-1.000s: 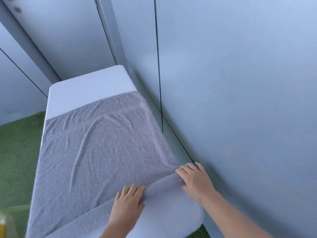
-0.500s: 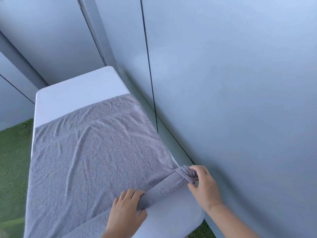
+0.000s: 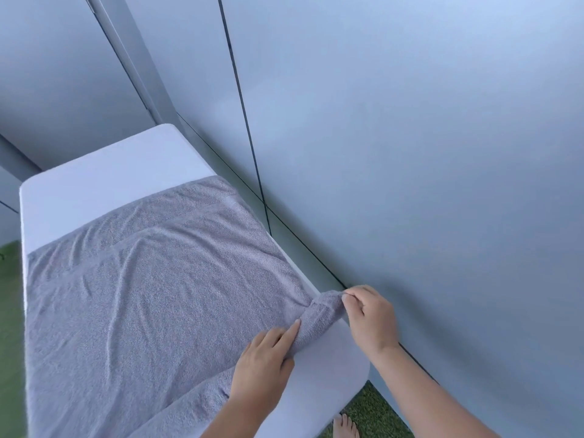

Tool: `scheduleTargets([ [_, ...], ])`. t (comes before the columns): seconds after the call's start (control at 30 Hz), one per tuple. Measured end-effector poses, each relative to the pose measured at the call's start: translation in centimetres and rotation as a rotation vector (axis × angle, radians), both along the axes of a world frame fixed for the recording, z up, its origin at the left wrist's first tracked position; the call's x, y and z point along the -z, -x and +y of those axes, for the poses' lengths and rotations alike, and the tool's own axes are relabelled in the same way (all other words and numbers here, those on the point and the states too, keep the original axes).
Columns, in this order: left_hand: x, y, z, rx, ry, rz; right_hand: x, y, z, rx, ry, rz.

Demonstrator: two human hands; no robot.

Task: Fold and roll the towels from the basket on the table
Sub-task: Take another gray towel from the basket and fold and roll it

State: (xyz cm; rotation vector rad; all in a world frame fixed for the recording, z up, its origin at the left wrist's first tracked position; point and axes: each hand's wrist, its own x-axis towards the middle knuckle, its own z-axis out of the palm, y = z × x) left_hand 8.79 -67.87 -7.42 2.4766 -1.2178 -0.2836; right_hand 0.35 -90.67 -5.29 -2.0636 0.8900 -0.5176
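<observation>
Locate the grey terry-cloth towel spread flat across most of the white round-cornered desk, with its near edge turned up into a thin roll. Note the right hand pinching the right end of that roll between fingertips and thumb, at the right edge of the desk beside the pale wall panel. Note the left hand just left of it, fingers curled onto the roll, forefinger laid straight along the cloth. Treat as soft, light, limp and non-slippery: judged unable to hold shape unaided and likely to slacken wherever unheld. Take hold on the roll itself, one hand toward each end. Smooth the wrinkles in the flat part first, or expect them wound in.
</observation>
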Motion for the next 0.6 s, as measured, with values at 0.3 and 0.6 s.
scheduleTargets([
  [0.3, -0.8, 0.9, 0.5, -0.014, 0.035, -0.011, 0.4, -1.5, 1.5, 0.423, -0.953, 0.003],
  [0.6, -2.5, -4.7, -3.7, 0.054, -0.007, 0.038, -0.5, -0.2, -1.1, -0.180, -0.102, 0.353],
])
